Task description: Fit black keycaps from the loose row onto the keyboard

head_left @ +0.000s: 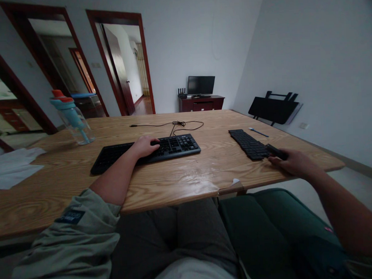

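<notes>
A full-size black keyboard (180, 144) lies at a slant on the wooden table in front of me. On its keys rests my left hand (145, 146), thumb and fingers slightly apart and pointing right. To the right, a thinner black keyboard panel without a casing (248, 143) lies flat. My right hand (293, 161) is closed around a short dark tool (276, 152), whose tip is at the panel's near right corner; its exact kind is unclear. Beyond the panel lies a small blue brush with a pale head (259, 132).
The keyboard's black cable (179, 123) is bundled behind it. A clear bottle with a blue and red lid (76, 119) stands at the left, near white tissues (14, 165). Some clear tape (233, 187) is at the table's (175, 181) front edge. A green seat (269, 218) is below right.
</notes>
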The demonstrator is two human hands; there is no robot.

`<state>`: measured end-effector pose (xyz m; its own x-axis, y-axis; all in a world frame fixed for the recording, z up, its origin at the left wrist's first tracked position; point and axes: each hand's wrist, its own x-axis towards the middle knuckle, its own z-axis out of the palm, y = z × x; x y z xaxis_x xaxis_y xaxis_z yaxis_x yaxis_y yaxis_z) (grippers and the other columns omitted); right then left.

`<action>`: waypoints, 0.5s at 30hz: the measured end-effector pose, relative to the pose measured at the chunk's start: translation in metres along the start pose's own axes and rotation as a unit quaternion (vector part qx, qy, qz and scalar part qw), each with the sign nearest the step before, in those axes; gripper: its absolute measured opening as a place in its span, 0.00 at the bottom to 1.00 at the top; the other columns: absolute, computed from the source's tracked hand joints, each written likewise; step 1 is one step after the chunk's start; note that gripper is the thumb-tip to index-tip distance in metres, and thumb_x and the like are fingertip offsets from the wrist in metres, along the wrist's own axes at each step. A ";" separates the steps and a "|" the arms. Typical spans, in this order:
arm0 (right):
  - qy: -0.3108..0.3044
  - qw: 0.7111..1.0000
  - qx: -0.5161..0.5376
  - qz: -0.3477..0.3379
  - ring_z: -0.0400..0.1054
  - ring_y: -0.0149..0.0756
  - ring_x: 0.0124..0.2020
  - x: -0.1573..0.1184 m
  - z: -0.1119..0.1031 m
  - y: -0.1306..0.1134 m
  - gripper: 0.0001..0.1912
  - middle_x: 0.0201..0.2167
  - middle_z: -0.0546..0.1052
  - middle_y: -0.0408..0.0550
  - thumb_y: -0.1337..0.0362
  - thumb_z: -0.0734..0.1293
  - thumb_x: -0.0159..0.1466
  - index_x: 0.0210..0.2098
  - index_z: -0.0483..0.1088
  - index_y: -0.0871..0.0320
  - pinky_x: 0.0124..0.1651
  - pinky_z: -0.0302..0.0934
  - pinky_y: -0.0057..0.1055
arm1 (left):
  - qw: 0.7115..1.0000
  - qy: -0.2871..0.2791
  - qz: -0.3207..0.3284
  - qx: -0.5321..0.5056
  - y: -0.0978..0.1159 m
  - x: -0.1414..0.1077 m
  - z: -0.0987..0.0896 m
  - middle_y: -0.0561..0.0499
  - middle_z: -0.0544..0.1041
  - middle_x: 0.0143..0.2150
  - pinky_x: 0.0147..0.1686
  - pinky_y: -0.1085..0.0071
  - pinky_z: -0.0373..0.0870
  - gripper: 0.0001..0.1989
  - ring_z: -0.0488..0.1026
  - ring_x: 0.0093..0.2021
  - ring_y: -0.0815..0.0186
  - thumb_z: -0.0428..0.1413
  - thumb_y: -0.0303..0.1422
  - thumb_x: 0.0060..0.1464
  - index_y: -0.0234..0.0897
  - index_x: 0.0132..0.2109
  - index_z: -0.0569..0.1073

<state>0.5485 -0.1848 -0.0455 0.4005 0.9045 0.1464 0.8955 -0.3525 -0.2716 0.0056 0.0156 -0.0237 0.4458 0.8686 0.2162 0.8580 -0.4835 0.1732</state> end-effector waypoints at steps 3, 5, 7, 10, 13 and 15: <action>0.000 1.000 0.017 0.001 0.73 0.50 0.36 0.000 0.001 0.001 0.29 0.39 0.80 0.60 0.48 0.65 0.60 0.53 0.75 0.61 0.38 0.62 0.39 | 1.000 0.003 0.005 -0.001 0.000 0.000 0.000 0.44 0.78 0.57 0.60 0.64 0.65 0.21 0.73 0.59 0.55 0.54 0.41 0.58 0.38 0.55 0.78; 0.009 1.000 0.022 0.006 0.73 0.51 0.36 -0.001 0.001 0.003 0.29 0.38 0.80 0.60 0.47 0.66 0.59 0.51 0.75 0.60 0.38 0.62 0.40 | 1.000 0.002 0.005 0.002 -0.001 0.000 0.000 0.45 0.78 0.57 0.60 0.64 0.65 0.21 0.73 0.59 0.56 0.54 0.41 0.59 0.39 0.55 0.78; 0.041 0.999 0.023 0.010 0.73 0.52 0.37 -0.003 -0.002 0.004 0.27 0.37 0.79 0.58 0.47 0.66 0.57 0.48 0.76 0.59 0.38 0.63 0.41 | 1.000 0.003 0.004 0.006 -0.001 0.001 0.001 0.46 0.78 0.57 0.60 0.65 0.66 0.21 0.73 0.58 0.56 0.54 0.41 0.59 0.40 0.55 0.79; 0.127 0.989 0.063 -0.034 0.73 0.51 0.39 -0.007 -0.012 0.001 0.22 0.37 0.79 0.56 0.51 0.65 0.56 0.44 0.75 0.57 0.41 0.63 0.40 | 1.000 0.007 0.007 0.008 -0.002 0.001 0.001 0.47 0.79 0.56 0.59 0.65 0.66 0.20 0.73 0.58 0.57 0.54 0.41 0.58 0.41 0.54 0.79; 0.167 0.970 0.163 -0.074 0.73 0.46 0.39 -0.006 -0.024 -0.018 0.18 0.38 0.79 0.56 0.53 0.65 0.57 0.41 0.75 0.58 0.41 0.64 0.38 | 1.000 0.007 0.004 0.003 0.000 0.001 0.001 0.47 0.79 0.56 0.59 0.64 0.66 0.20 0.73 0.58 0.56 0.54 0.41 0.58 0.41 0.53 0.79; 0.164 0.954 0.237 -0.081 0.72 0.42 0.35 -0.002 -0.032 -0.043 0.18 0.36 0.79 0.55 0.52 0.65 0.58 0.39 0.74 0.59 0.39 0.65 0.36 | 1.000 0.006 -0.002 -0.001 0.001 0.000 0.000 0.47 0.79 0.56 0.60 0.64 0.66 0.20 0.73 0.58 0.56 0.54 0.42 0.58 0.42 0.53 0.80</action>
<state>0.5152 -0.1793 -0.0039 0.3740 0.7863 0.4917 0.7937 0.0029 -0.6084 0.0070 0.0150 -0.0239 0.4388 0.8696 0.2264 0.8594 -0.4797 0.1771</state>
